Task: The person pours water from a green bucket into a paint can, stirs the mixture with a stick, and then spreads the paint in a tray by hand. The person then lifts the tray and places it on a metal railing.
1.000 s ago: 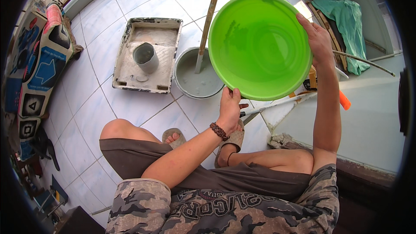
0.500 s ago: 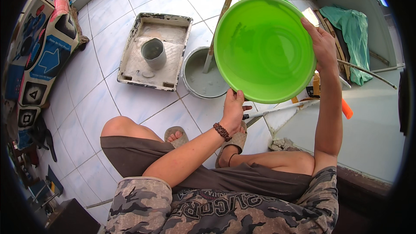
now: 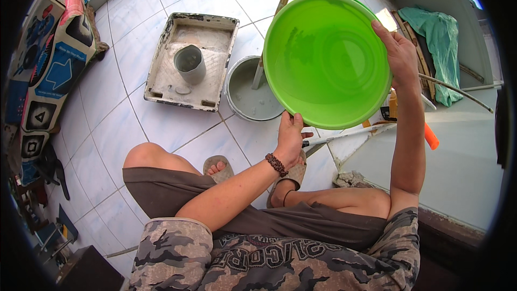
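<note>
A bright green plastic basin (image 3: pixel 328 59) is held up between my hands, its inside turned toward me and a little water-like sheen on its bottom. My left hand (image 3: pixel 291 136), with a braided bracelet at the wrist, grips the near lower rim. On the right side of the rim, my right hand (image 3: pixel 399 54) is closed with the thumb over the edge. Behind the basin's left edge stands a bucket of grey paint (image 3: pixel 245 94), partly hidden, with a wooden stick (image 3: pixel 284 1) leaning in it.
Left of the bucket lies a stained paint tray (image 3: pixel 161 70) holding a grey cup (image 3: pixel 190 66). A white pole (image 3: pixel 350 134), an orange handle (image 3: pixel 431 136) and a green cloth (image 3: pixel 431 32) are at the right. Printed sacking (image 3: pixel 59 70) lines the far left.
The basin has tipped very slightly to the left in my hands. Both hands keep the same hold; the tray and bucket appear shifted a little upward in the view.
</note>
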{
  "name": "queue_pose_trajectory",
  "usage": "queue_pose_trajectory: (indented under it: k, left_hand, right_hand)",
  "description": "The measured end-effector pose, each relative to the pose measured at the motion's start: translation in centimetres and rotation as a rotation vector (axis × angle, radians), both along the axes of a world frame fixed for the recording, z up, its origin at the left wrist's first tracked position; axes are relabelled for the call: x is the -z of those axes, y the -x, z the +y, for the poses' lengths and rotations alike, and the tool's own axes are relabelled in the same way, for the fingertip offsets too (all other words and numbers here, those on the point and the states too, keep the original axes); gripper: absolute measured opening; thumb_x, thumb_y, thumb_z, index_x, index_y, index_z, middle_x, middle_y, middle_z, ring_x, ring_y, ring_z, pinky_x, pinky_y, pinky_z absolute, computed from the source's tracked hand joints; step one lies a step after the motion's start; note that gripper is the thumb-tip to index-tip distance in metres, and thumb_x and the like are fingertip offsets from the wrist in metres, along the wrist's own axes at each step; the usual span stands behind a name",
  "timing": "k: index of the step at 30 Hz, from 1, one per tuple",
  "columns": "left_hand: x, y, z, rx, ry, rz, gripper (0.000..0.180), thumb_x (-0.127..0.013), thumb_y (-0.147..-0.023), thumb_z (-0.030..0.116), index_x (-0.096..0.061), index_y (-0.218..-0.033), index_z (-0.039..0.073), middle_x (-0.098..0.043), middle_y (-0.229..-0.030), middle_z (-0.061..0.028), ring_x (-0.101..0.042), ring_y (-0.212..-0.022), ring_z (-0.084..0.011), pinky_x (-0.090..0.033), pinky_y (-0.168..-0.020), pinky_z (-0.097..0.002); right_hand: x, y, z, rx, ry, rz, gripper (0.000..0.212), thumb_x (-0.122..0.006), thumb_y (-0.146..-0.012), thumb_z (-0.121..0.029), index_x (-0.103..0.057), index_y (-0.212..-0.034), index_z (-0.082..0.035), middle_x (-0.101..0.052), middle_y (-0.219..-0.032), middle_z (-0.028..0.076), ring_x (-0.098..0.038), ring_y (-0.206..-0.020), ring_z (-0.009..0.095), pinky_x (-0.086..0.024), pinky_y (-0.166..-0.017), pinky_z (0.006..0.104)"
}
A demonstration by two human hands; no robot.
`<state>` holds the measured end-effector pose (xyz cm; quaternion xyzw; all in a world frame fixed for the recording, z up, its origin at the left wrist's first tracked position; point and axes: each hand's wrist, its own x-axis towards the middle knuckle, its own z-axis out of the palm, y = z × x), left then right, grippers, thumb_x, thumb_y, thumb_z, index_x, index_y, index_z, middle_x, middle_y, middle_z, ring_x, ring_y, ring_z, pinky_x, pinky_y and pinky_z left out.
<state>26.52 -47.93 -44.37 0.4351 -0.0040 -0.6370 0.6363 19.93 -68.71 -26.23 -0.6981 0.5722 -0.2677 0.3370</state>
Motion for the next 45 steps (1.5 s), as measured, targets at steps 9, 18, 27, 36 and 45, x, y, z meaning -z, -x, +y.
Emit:
queue_pose_trajectory:
  k: [9,18,27,36,45]
  left_hand:
    - [0.4,0.6,0.1,0.022,0.001,0.009,0.026,-0.034,-0.107,0.024,-0.04,-0.125,0.006,-0.052,-0.123,-0.0085,-0.057,-0.106,-0.0187,-0.052,-0.081,-0.0361]
    - [0.8,0.5,0.5,0.066,-0.004,-0.003,0.032,-0.034,-0.107,0.028,-0.039,-0.131,0.007,-0.051,-0.128,-0.0104,-0.056,-0.11,-0.0228,-0.051,-0.087,-0.0423]
    - [0.7,0.2,0.5,0.055,-0.036,-0.001,0.025,-0.034,-0.107,0.025,-0.043,-0.121,0.007,-0.056,-0.117,-0.0071,-0.058,-0.099,-0.0162,-0.052,-0.075,-0.0315]
    - [0.9,-0.2,0.3,0.064,-0.056,0.002,0.026,-0.034,-0.107,0.023,-0.044,-0.123,0.006,-0.057,-0.115,-0.007,-0.059,-0.098,-0.0158,-0.052,-0.071,-0.0303]
    - [1.1,-0.1,0.4,0.121,-0.038,-0.008,0.033,-0.031,-0.107,0.024,-0.039,-0.133,0.007,-0.051,-0.129,-0.0093,-0.055,-0.109,-0.0226,-0.053,-0.083,-0.0419]
  right_hand:
    - [-0.2,0.0,0.5,-0.028,0.02,-0.029,0.056,-0.073,-0.081,-0.05,-0.067,-0.084,0.005,-0.063,-0.071,0.006,-0.059,-0.063,0.012,-0.047,-0.059,0.0253]
    - [-0.1,-0.4,0.7,-0.02,0.009,0.008,0.058,-0.074,-0.08,-0.05,-0.068,-0.088,0.007,-0.063,-0.072,0.007,-0.06,-0.065,0.012,-0.048,-0.06,0.0257]
    - [-0.1,-1.3,1.2,-0.039,0.007,0.021,0.06,-0.074,-0.08,-0.051,-0.068,-0.089,0.008,-0.065,-0.074,0.008,-0.061,-0.064,0.013,-0.048,-0.06,0.0259]
    - [-0.4,-1.9,1.7,-0.053,0.008,0.023,0.058,-0.074,-0.08,-0.05,-0.067,-0.087,0.008,-0.065,-0.073,0.008,-0.06,-0.065,0.012,-0.048,-0.06,0.025]
    - [-0.1,-1.4,1.5,-0.073,0.004,-0.003,0.053,-0.075,-0.081,-0.046,-0.066,-0.084,0.006,-0.063,-0.07,0.006,-0.058,-0.061,0.011,-0.047,-0.057,0.0239]
